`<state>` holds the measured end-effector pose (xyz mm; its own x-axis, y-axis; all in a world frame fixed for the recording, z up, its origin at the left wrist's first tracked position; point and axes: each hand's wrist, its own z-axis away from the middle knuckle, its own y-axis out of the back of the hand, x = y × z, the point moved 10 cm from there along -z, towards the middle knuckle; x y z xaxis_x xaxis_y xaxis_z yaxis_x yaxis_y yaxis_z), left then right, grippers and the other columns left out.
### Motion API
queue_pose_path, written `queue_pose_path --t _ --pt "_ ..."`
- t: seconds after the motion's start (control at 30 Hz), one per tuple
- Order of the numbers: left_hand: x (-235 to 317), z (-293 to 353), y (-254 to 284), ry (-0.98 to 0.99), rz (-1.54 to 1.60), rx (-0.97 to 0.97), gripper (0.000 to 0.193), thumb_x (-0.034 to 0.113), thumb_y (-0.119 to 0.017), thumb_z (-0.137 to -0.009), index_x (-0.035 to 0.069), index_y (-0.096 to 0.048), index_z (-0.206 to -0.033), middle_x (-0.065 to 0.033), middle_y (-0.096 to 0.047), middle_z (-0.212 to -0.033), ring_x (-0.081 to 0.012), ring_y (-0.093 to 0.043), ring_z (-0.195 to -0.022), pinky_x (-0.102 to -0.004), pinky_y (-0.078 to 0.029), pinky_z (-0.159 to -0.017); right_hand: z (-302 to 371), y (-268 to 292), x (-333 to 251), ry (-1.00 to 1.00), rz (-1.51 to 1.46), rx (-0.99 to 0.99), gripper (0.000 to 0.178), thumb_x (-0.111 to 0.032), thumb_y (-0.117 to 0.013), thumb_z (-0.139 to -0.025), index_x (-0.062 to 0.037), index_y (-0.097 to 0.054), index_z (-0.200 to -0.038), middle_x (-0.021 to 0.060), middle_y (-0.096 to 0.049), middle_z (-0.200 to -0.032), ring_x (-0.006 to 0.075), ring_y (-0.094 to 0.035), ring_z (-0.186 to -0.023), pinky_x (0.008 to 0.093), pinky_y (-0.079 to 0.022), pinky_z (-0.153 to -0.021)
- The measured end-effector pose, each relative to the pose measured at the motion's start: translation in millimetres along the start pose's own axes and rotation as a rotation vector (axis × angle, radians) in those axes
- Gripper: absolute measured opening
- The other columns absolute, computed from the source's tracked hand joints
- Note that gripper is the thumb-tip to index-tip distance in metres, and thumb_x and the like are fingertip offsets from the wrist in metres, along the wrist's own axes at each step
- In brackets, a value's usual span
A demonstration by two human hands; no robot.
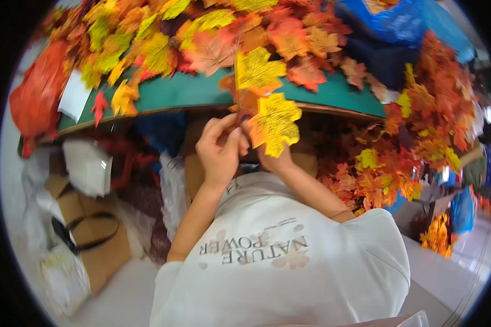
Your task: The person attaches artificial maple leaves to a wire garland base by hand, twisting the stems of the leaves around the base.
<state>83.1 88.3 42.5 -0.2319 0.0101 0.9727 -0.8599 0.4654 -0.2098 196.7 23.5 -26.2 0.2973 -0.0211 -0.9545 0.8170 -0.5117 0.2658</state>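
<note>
My left hand point(219, 148) is just off the table's near edge, its thumb and fingers pinched together on a thin stem of an artificial maple leaf garland. From there the strand runs up over the table edge. One yellow leaf point(277, 122) of the garland hangs in front of my right hand point(276, 159) and hides its fingers. Another yellow leaf point(259, 68) lies further up the strand on the tabletop. My two hands are close together in front of my white shirt.
The green table point(172, 94) is heaped with orange, red and yellow artificial leaves point(210, 49). A red plastic bag point(37, 87) sits at its left end, blue bags point(390, 24) at the back right. More leaves point(360, 163) hang at the right. A cardboard box point(101, 231) stands lower left.
</note>
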Motion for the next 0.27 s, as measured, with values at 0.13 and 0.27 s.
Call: queue_pose_path --t 0.13,0.27 --pt "-2.2 -1.8 -5.3 0.002 -0.004 -0.043 0.025 -0.009 -0.052 -0.084 -0.007 -0.059 -0.108 -0.0037 -0.049 -0.083 -0.0078 -0.05 -0.054 -0.0192 -0.039 -0.043 0.9 -7.8 37.8 -0.078 -0.269 0.028 0.013 -0.003 -0.054 -0.085 -0.0026 -0.057 -0.097 0.0086 -0.061 -0.092 0.0209 -0.058 -0.083 0.0335 -0.046 -0.07" --pt "-4.6 -3.6 -6.2 -0.002 0.009 -0.062 0.025 -0.006 -0.053 -0.084 -0.005 -0.06 -0.109 -0.0038 -0.05 -0.083 -0.0081 -0.052 -0.054 -0.0183 -0.04 -0.042 -0.9 10.1 -12.3 -0.006 -0.083 0.046 0.018 -0.002 -0.056 -0.084 -0.0048 -0.057 -0.102 0.0092 -0.061 -0.098 0.0251 -0.058 -0.087 0.034 -0.047 -0.075"
